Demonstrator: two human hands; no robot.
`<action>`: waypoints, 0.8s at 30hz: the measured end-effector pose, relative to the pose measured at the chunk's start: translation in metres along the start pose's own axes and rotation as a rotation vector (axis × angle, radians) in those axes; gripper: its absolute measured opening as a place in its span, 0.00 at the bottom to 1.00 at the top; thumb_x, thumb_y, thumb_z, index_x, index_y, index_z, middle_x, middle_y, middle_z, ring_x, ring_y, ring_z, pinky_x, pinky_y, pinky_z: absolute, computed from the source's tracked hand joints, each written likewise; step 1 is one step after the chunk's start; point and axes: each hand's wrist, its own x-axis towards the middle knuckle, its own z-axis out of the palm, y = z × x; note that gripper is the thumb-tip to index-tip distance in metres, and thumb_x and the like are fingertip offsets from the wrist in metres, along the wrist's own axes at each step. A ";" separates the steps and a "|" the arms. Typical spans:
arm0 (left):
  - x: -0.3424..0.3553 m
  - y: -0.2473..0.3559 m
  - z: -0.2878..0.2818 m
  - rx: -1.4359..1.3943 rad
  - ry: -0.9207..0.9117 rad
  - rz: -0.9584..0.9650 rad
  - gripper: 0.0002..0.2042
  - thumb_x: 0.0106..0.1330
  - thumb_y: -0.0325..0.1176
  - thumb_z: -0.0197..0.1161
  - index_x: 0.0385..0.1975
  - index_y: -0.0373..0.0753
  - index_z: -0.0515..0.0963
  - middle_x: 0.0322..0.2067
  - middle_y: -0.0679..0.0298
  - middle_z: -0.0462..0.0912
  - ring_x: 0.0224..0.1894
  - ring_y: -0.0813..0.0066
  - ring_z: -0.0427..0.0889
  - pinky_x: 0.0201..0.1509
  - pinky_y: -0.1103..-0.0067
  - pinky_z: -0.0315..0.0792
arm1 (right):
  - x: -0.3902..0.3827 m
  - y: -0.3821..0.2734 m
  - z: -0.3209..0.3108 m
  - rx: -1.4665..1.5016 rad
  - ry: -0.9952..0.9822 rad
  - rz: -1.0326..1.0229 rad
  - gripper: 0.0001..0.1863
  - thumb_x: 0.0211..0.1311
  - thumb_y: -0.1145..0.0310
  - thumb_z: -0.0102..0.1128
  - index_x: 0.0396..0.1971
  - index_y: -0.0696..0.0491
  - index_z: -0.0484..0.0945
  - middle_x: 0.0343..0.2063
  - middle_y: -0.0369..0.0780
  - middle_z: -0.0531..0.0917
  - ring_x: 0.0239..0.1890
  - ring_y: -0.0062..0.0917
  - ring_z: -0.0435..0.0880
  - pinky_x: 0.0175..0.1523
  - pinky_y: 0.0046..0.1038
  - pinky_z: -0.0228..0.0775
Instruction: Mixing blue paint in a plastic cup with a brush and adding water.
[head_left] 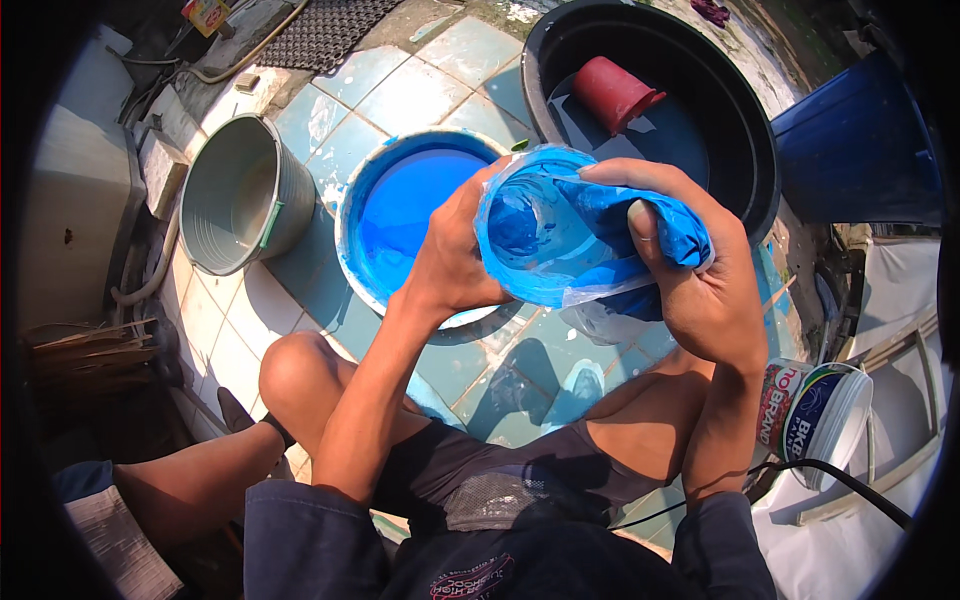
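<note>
Risk first: bag [560, 240] is full of blue paint, mouth open, held tilted over the tiles [420, 90], only partly above the blue bucket [400, 215]. If the grip slips or the plastic folds, paint prob. spills on the floor or the knees (film looks thin and wet, so slippery imo).

Left hand [450, 265]: fingers curled shut on the bag's left rim, thumb side hidden behind the plastic. Right hand [700, 290]: fingers closed tight on bunched plastic at the right, thumb pressed across the top edge.

Bag sits between both hands, just above and right of the blue bucket. Grey bucket [240, 195] further left, black tub [700, 110] behind w/ a red cup [612, 92] inside.
</note>
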 end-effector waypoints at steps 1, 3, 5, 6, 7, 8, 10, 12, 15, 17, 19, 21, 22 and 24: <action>-0.003 0.000 -0.002 0.001 -0.004 -0.004 0.48 0.39 0.38 0.84 0.65 0.35 0.67 0.59 0.50 0.78 0.59 0.54 0.80 0.63 0.65 0.74 | -0.001 0.000 -0.002 0.004 0.001 0.004 0.12 0.70 0.69 0.62 0.49 0.57 0.81 0.34 0.40 0.85 0.38 0.14 0.79 0.45 0.21 0.73; -0.010 0.000 -0.005 -0.026 0.008 0.030 0.47 0.41 0.39 0.84 0.65 0.36 0.67 0.59 0.51 0.77 0.59 0.53 0.79 0.64 0.63 0.73 | -0.006 -0.003 -0.006 -0.030 -0.016 -0.020 0.11 0.68 0.69 0.64 0.46 0.58 0.83 0.32 0.39 0.86 0.36 0.13 0.81 0.42 0.20 0.73; -0.014 0.000 -0.006 -0.009 0.052 0.084 0.45 0.42 0.38 0.83 0.64 0.37 0.67 0.59 0.51 0.77 0.59 0.53 0.80 0.63 0.63 0.73 | -0.011 -0.010 -0.004 -0.049 -0.024 0.023 0.13 0.71 0.64 0.61 0.42 0.58 0.84 0.37 0.40 0.87 0.39 0.19 0.84 0.47 0.21 0.73; -0.014 0.000 -0.005 0.004 0.101 0.147 0.43 0.43 0.38 0.83 0.62 0.37 0.68 0.58 0.52 0.78 0.58 0.53 0.80 0.62 0.62 0.74 | -0.013 -0.009 -0.005 -0.061 -0.016 0.013 0.11 0.70 0.65 0.62 0.42 0.58 0.84 0.35 0.40 0.87 0.38 0.19 0.84 0.46 0.21 0.74; -0.014 0.002 -0.004 0.003 0.099 0.141 0.43 0.43 0.38 0.83 0.62 0.37 0.68 0.58 0.52 0.78 0.58 0.53 0.80 0.62 0.62 0.74 | -0.015 -0.008 -0.005 -0.073 -0.008 0.003 0.10 0.70 0.66 0.63 0.41 0.58 0.85 0.34 0.40 0.88 0.37 0.19 0.85 0.45 0.21 0.74; -0.013 0.005 -0.003 -0.060 0.080 0.108 0.42 0.43 0.38 0.83 0.61 0.37 0.69 0.57 0.52 0.78 0.57 0.53 0.80 0.61 0.62 0.74 | -0.017 -0.007 -0.001 -0.083 0.024 -0.016 0.07 0.68 0.71 0.63 0.40 0.58 0.85 0.32 0.40 0.88 0.34 0.19 0.85 0.42 0.21 0.74; -0.014 0.008 -0.002 -0.122 0.059 0.070 0.41 0.43 0.37 0.82 0.60 0.38 0.70 0.57 0.53 0.79 0.57 0.53 0.80 0.60 0.62 0.74 | -0.019 -0.008 0.001 -0.097 0.009 -0.004 0.07 0.67 0.73 0.63 0.40 0.58 0.85 0.32 0.41 0.88 0.35 0.19 0.86 0.42 0.21 0.75; -0.014 0.007 -0.002 -0.065 0.051 0.093 0.41 0.42 0.37 0.82 0.60 0.39 0.70 0.57 0.54 0.79 0.56 0.52 0.81 0.60 0.63 0.74 | -0.019 -0.007 0.003 -0.112 -0.005 0.003 0.06 0.66 0.75 0.62 0.40 0.58 0.85 0.32 0.41 0.88 0.35 0.19 0.86 0.43 0.21 0.75; -0.010 0.009 -0.003 -0.022 0.040 0.106 0.41 0.42 0.38 0.82 0.60 0.38 0.70 0.57 0.54 0.79 0.56 0.52 0.80 0.61 0.63 0.74 | -0.019 -0.003 0.005 -0.169 0.000 -0.030 0.10 0.58 0.81 0.60 0.40 0.59 0.85 0.32 0.42 0.88 0.36 0.20 0.87 0.44 0.21 0.76; -0.010 0.009 0.000 -0.038 0.045 0.107 0.41 0.42 0.38 0.82 0.60 0.38 0.70 0.57 0.54 0.79 0.57 0.52 0.80 0.61 0.63 0.73 | -0.020 -0.003 0.006 -0.176 -0.020 -0.032 0.16 0.50 0.84 0.57 0.41 0.59 0.84 0.32 0.42 0.88 0.36 0.20 0.87 0.45 0.21 0.76; -0.010 0.009 0.001 -0.056 0.050 0.107 0.42 0.42 0.38 0.82 0.60 0.38 0.70 0.57 0.54 0.79 0.57 0.52 0.80 0.61 0.63 0.73 | -0.020 -0.002 0.007 -0.160 -0.019 -0.014 0.19 0.48 0.85 0.55 0.41 0.59 0.84 0.33 0.42 0.88 0.37 0.21 0.87 0.47 0.22 0.76; -0.009 0.010 0.001 -0.039 0.017 0.101 0.42 0.42 0.39 0.83 0.61 0.38 0.70 0.57 0.54 0.79 0.57 0.53 0.80 0.62 0.64 0.73 | -0.021 -0.002 0.009 -0.144 -0.021 0.002 0.21 0.45 0.85 0.52 0.41 0.59 0.84 0.33 0.43 0.88 0.38 0.21 0.87 0.48 0.22 0.76; -0.010 0.010 0.001 -0.039 0.020 0.099 0.42 0.42 0.39 0.83 0.61 0.38 0.70 0.57 0.54 0.79 0.57 0.53 0.80 0.62 0.64 0.73 | -0.020 -0.004 0.010 -0.155 -0.006 0.019 0.22 0.44 0.86 0.51 0.41 0.60 0.84 0.34 0.43 0.88 0.39 0.21 0.86 0.49 0.22 0.76; -0.009 0.011 0.000 0.003 0.019 0.097 0.43 0.42 0.39 0.83 0.62 0.38 0.70 0.57 0.54 0.79 0.57 0.53 0.80 0.62 0.64 0.72 | -0.020 -0.005 0.011 -0.165 0.006 0.034 0.22 0.44 0.86 0.49 0.41 0.60 0.84 0.35 0.43 0.88 0.40 0.21 0.86 0.50 0.23 0.75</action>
